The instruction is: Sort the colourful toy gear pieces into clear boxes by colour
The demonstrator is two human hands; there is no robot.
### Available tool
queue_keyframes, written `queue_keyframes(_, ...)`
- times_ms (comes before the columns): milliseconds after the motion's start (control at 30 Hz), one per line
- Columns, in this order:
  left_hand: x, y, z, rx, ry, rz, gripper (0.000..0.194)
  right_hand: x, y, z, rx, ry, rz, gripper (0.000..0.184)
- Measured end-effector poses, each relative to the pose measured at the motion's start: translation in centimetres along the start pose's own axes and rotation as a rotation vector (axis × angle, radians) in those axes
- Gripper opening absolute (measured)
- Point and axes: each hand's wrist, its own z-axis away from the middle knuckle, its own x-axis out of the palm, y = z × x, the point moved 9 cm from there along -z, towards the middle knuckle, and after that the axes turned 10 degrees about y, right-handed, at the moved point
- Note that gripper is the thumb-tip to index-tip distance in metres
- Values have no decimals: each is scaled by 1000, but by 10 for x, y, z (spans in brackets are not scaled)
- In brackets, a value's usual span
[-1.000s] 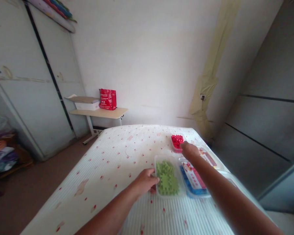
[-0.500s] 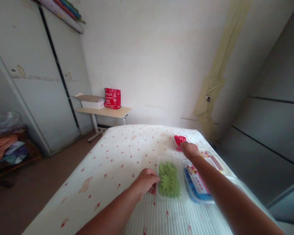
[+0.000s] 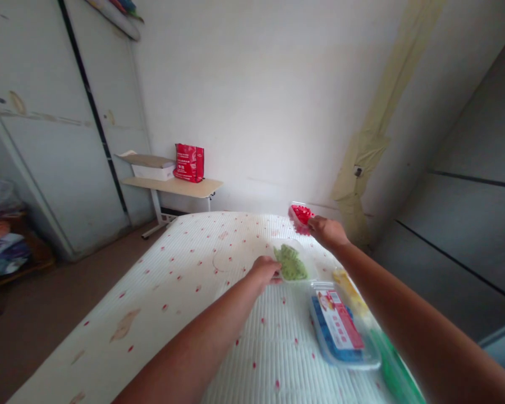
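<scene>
My left hand pinches the left rim of a clear plastic container of green interlocking pieces. Farther off, my right hand is closed on the near right side of a clear container of red pieces. That red container looks tilted, with its far edge showing against the wall. Nearer me on the right is a lidded container of blue pieces with a printed label. Something yellow shows beside it, partly behind my right forearm.
A patterned white bed cover spreads under the containers. A green container lies at its right edge, partly hidden by my arm. Beyond, a small table bears a red bag and a white box. Grey cabinets flank the bed.
Both hands have moved away from me. The green-piece container has gone farther along the bed with my left hand, and the red-piece container has shifted back and tilted with my right.
</scene>
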Motion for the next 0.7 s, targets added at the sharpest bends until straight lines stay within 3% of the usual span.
queue_keyframes(67,15,1,-13,1,14,-13,9,-11,7,-6,-3,19,2,31)
queue_keyframes(233,50,7,-44,6,23,-84,28,-27,19,-15,-13,66,7,32)
queue_keyframes(500,96,21,-88,88,36,-240,34,-18,37,-19,-13,84,27,32)
queue_keyframes(700,126,27,-106,214,108,-403,33,-14,40,-22,-18,125,10,30)
